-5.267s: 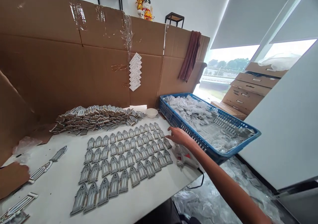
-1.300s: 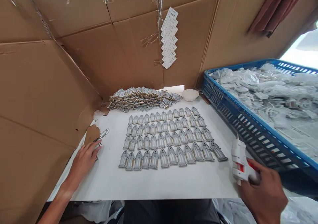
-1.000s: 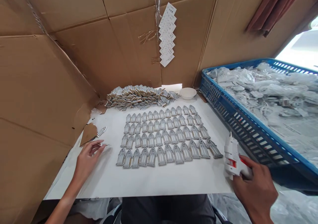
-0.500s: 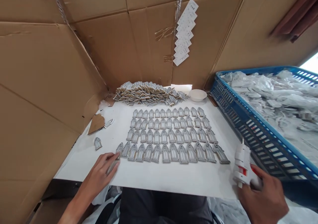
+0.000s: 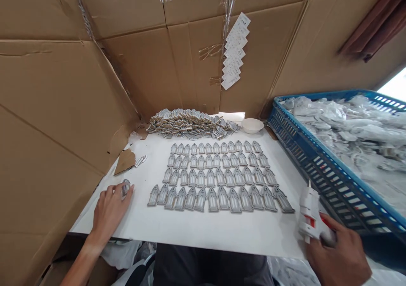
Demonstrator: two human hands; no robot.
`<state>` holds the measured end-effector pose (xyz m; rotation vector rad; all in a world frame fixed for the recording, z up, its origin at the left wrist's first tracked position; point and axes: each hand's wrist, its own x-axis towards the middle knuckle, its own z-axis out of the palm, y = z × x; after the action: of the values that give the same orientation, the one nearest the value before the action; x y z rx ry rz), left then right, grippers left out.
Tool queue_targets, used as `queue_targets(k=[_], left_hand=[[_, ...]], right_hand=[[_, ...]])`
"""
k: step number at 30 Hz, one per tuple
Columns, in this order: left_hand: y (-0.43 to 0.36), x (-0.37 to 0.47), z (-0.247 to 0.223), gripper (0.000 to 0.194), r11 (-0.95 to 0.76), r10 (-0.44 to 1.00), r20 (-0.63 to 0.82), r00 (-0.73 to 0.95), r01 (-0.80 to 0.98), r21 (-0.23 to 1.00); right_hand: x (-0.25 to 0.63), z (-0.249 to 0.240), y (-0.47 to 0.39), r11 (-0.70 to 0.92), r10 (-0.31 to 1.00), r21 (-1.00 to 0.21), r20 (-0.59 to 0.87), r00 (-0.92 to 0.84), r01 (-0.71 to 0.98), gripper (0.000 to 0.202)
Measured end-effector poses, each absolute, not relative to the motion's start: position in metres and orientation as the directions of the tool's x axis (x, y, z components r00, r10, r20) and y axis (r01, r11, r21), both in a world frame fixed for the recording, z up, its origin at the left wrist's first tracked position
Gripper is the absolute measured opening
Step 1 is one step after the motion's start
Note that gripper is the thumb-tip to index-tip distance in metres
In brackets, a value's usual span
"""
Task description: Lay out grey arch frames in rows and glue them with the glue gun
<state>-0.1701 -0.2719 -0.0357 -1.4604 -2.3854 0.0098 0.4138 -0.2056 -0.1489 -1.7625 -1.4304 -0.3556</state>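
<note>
My left hand [image 5: 111, 210] is at the left of the white tabletop, thumb and fingers closed around a small grey arched window-shaped piece [image 5: 126, 188]. In my right hand [image 5: 341, 252] is a white hot glue gun [image 5: 309, 212], gripped by its handle with the nozzle pointing up and away, beside the blue crate. Between the hands lie several rows of the same arched pieces [image 5: 210, 178], set side by side with their points facing away from me. The palm and some of the left fingertips are hidden.
Behind the rows is a heap of arched pieces [image 5: 187, 123], with a white bowl [image 5: 252, 126] at its right. A blue crate [image 5: 304, 151] full of plastic-wrapped pieces stands right. A torn cardboard scrap [image 5: 124, 162] and a loose white arched piece [image 5: 141, 161] lie left. Cardboard walls [image 5: 190, 66] enclose the table.
My left hand has moved from the left end of the nearest row, leftward and farther away, to the lone arched piece. The glue gun stays nearly in place in my right hand.
</note>
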Motion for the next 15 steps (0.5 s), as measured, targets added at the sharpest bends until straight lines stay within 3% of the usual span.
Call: queue_targets(k=[2,6,8,15], left_hand=[[-0.267,-0.172,-0.034,0.057,0.494,0.862,0.246,-0.444,0.846,-0.202],[-0.265,-0.174,-0.039,0.044,0.484,0.863,0.317,-0.394,0.825,-0.291],[-0.268,-0.176,-0.043,0.038,0.472,0.862,0.344,-0.373,0.838,-0.275],[-0.263,-0.166,-0.047,0.030,0.374,0.882,0.223,-0.416,0.904,0.208]], right_hand=[[0.414,-0.148,-0.206,-0.013,0.684,-0.409,0.662,0.306,0.912,0.045],[0.416,-0.147,-0.206,-0.025,0.696,-0.428,0.641,0.323,0.904,0.044],[0.416,-0.147,-0.207,-0.033,0.698,-0.438,0.634,0.334,0.898,0.043],[0.415,-0.148,-0.207,-0.017,0.709,-0.490,0.609,0.356,0.871,0.042]])
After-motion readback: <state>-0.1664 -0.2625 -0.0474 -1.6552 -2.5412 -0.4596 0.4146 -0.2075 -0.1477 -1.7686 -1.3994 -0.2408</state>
